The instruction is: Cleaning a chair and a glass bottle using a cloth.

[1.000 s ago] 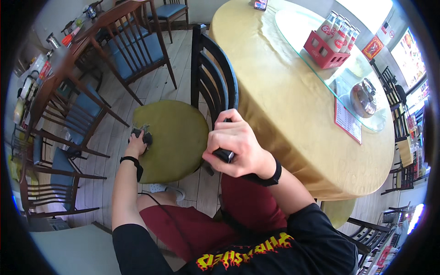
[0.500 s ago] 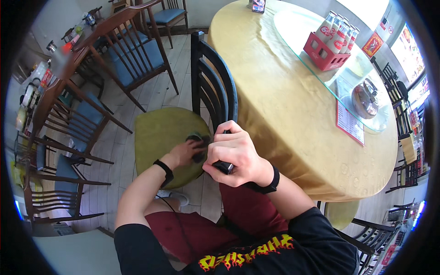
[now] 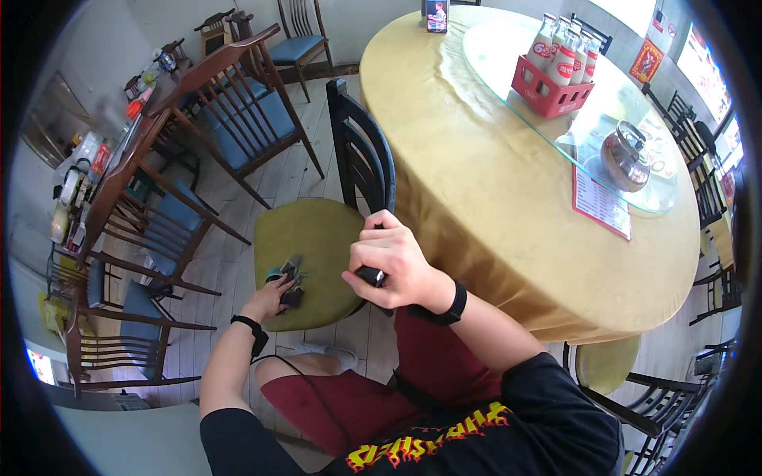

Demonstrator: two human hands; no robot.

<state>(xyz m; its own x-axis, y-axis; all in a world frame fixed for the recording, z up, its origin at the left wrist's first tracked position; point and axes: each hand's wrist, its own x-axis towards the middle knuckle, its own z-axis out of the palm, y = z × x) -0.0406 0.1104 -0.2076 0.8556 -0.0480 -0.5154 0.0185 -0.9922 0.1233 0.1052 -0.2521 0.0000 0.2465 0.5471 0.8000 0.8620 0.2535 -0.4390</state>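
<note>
My left hand is on the near left part of the olive-green chair seat. Under its fingers lies a crumpled dark grey cloth, pressed to the seat, with a greenish bit showing beside it. Closed in a fist, my right hand grips the near post of the black chair backrest; the post's black end sticks out of the fist. The slatted back stands right of the seat, close to the table.
A round table with a gold tablecloth fills the right. On its glass turntable stand a red bottle crate and a glass pot; a printed sheet lies partly beneath. Brown chairs with blue seats line the left.
My left hand has slid the cloth from beside the backrest to the seat's near left. The right hand keeps its grip on the post. The view has shifted slightly.
</note>
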